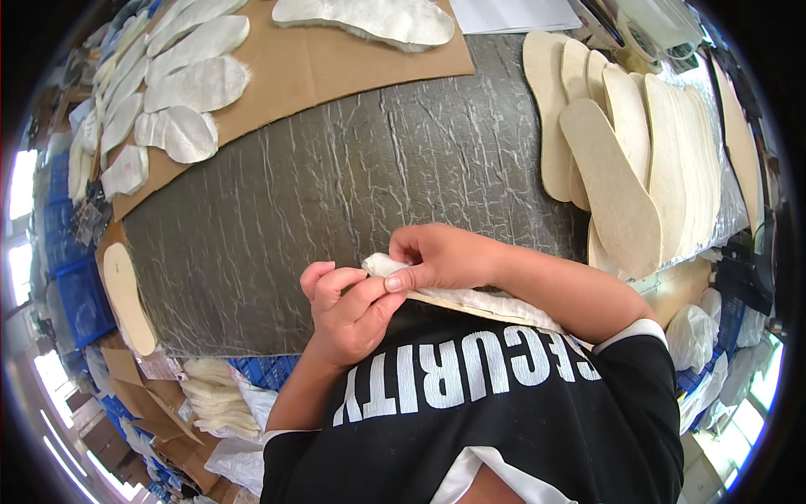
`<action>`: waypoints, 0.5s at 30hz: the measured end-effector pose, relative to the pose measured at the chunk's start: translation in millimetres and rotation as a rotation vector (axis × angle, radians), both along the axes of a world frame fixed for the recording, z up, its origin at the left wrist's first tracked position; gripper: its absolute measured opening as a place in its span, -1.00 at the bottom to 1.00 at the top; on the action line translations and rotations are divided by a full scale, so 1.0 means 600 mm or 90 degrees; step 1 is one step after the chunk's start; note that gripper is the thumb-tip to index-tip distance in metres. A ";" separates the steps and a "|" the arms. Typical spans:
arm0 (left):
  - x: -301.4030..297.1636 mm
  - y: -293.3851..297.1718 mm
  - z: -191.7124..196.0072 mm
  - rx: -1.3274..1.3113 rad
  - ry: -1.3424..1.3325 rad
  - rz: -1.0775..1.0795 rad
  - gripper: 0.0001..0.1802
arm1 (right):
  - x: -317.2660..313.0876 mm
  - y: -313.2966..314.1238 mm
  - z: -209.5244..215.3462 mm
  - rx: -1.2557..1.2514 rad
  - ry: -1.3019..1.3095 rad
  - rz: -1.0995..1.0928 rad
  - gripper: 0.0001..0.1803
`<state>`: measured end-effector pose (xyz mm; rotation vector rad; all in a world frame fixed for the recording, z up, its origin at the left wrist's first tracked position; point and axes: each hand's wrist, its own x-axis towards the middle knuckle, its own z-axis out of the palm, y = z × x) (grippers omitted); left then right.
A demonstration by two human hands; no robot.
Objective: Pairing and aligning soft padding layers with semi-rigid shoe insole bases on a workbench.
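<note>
A pale insole [491, 306] with a white fluffy top layer and a thin beige edge is held on its side against my black shirt, close to the table's near edge. My left hand [348, 309] pinches its left end between thumb and fingers. At the same end, my right hand [441, 259] grips the fluffy layer, its thumb touching the left fingertips. The insole's right part runs behind my right forearm toward the shirt. Between the fingers, the exact join of fluff and base is hidden.
Cardboard [336, 71] at the far left carries several white fluffy insoles [197, 84]. Stacked beige felt insoles [617, 181] overlap at the right. One beige insole [128, 298] lies by the left edge of the dark, creased tabletop [336, 185]. White paper [512, 15] lies at the back.
</note>
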<state>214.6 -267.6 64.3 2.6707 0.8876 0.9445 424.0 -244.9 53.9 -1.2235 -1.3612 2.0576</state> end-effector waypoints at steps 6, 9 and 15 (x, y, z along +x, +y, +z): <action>-0.012 -0.006 -0.003 0.016 -0.008 -0.013 -0.84 | -0.007 0.001 0.006 0.013 -0.038 0.105 -0.69; -0.013 -0.007 -0.004 0.008 0.003 -0.015 -0.85 | -0.012 -0.013 0.013 0.138 -0.115 0.063 -0.72; -0.025 -0.023 -0.009 0.025 0.043 -0.020 -0.87 | -0.024 -0.031 -0.003 0.094 -0.155 -0.058 -0.75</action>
